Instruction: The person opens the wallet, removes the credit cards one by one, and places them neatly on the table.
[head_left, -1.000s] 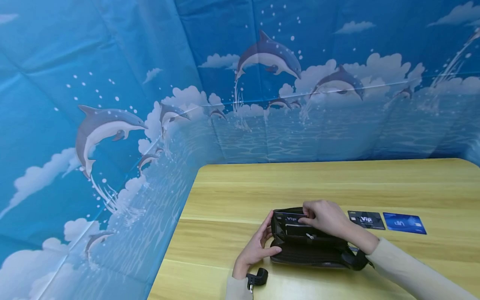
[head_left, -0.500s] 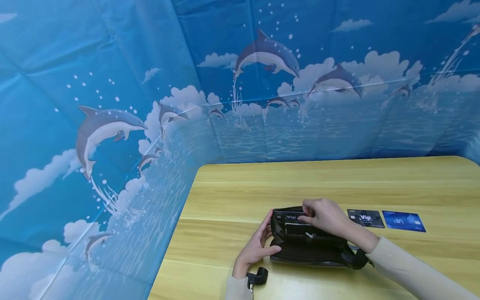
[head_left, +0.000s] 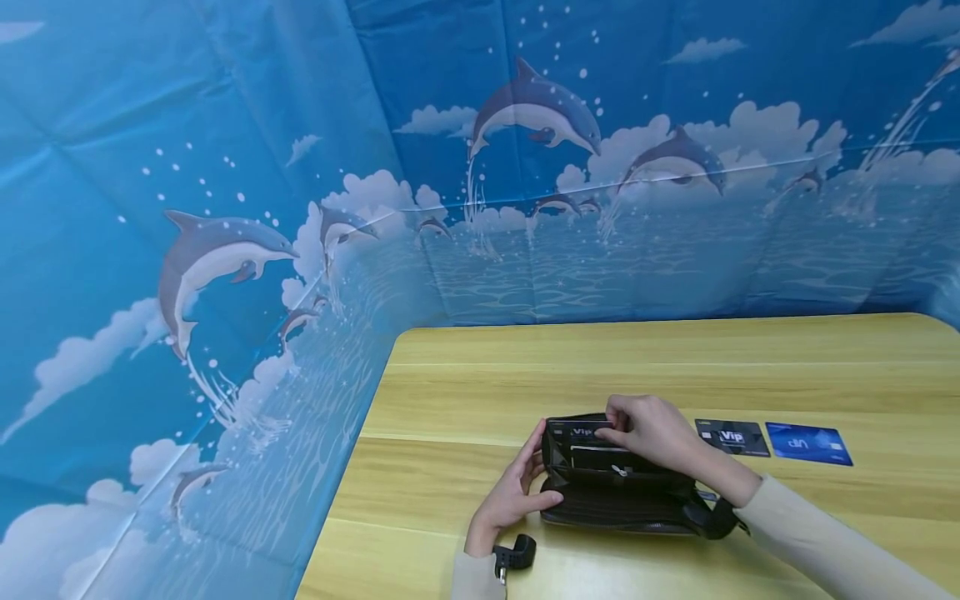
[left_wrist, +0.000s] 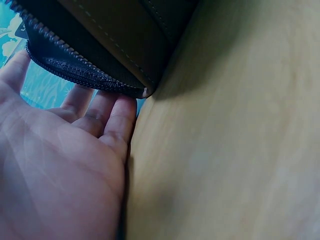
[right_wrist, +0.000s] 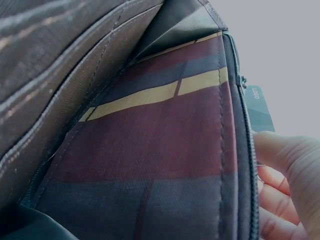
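Observation:
A black zip-around wallet [head_left: 615, 510] lies spread apart on the table, its lined inside facing up. At its left end my left hand [head_left: 517, 492] grips it, thumb on the near flap and fingers against the far part. In the left wrist view those fingers [left_wrist: 120, 117] touch the zipper edge of the wallet [left_wrist: 130, 35]. My right hand [head_left: 651, 435] pinches a dark Vip card [head_left: 573, 431] between thumb and fingers at the wallet's back section. The right wrist view has that card [right_wrist: 259, 112] beside my thumb, past the zipper edge; its lower part is hidden.
Right of the wallet, a second dark Vip card [head_left: 733, 438] and a blue card [head_left: 808, 444] lie flat on the wooden table [head_left: 480, 375]. A blue dolphin-print curtain [head_left: 480, 283] stands along the back and left edges. A zipper pull [head_left: 618, 471] lies inside the wallet.
The pinched Vip card shows slightly less of its printed face than a second ago. Both hands stay in nearly the same place, and the wallet has not moved.

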